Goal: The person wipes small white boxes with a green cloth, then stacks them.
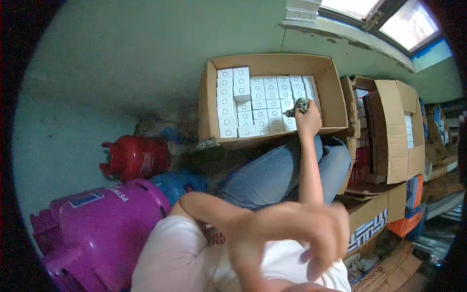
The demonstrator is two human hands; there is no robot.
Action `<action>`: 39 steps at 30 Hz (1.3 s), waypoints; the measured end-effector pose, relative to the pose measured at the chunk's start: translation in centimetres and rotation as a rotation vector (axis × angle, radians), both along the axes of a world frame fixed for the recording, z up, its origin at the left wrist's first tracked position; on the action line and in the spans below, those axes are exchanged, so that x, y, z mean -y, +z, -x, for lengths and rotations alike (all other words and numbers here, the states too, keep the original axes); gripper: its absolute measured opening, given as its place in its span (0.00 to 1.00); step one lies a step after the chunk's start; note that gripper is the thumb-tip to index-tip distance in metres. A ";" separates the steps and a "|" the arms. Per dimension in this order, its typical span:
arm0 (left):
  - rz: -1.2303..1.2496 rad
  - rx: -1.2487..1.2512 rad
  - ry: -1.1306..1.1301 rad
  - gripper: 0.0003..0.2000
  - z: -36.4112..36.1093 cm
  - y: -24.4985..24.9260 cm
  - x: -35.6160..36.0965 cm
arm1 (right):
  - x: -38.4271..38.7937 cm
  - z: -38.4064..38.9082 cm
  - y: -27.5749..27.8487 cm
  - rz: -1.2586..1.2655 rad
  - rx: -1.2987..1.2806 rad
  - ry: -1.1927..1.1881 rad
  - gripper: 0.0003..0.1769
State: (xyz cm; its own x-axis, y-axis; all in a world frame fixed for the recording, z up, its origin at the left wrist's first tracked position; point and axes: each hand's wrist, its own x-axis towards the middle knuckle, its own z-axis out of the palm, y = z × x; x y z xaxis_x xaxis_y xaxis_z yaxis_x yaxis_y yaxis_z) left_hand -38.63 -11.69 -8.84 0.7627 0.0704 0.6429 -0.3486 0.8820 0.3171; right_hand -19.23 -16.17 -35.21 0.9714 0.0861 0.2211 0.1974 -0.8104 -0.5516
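My right hand (309,120) is closed around a crumpled grey-green rag (301,105). It hangs over the right part of an open cardboard box (275,62). Rows of small white boxes (260,104), each with a round mark on its face, fill much of that carton. A few at the left of the carton stand higher than those around them. Close to the camera, my left hand (311,228) is bent across my chest and smeared by motion. Its fingers are too blurred to show whether they hold anything.
On the left stand a purple gas cylinder (107,228), a red one (138,156) and a partly hidden blue one (180,186). More cardboard boxes (396,131) stand at the right. Behind the carton is a green wall (146,58), with a window (408,24) at upper right.
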 end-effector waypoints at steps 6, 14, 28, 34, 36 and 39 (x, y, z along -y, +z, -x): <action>0.174 0.144 0.844 0.11 3.2 3.8 -1.3 | -0.1 0.5 0.4 0.026 0.002 -0.005 0.19; -0.390 0.247 0.979 0.06 4.9 3.1 -7.2 | 0.5 0.6 -0.2 0.074 -0.033 0.067 0.21; -0.530 0.037 0.747 0.04 5.4 2.9 -6.7 | 0.2 0.8 0.7 0.168 -0.095 0.109 0.18; -1.311 -0.211 1.049 0.15 -3.6 -7.1 -9.5 | 0.4 1.1 1.1 0.148 -0.040 0.104 0.18; -1.675 -0.582 0.864 0.17 -7.0 -14.5 -11.8 | 0.5 0.9 0.3 0.111 -0.030 0.094 0.23; -2.343 -0.904 0.412 0.28 -7.7 -21.7 -13.4 | 0.8 0.9 0.5 0.059 -0.030 0.101 0.32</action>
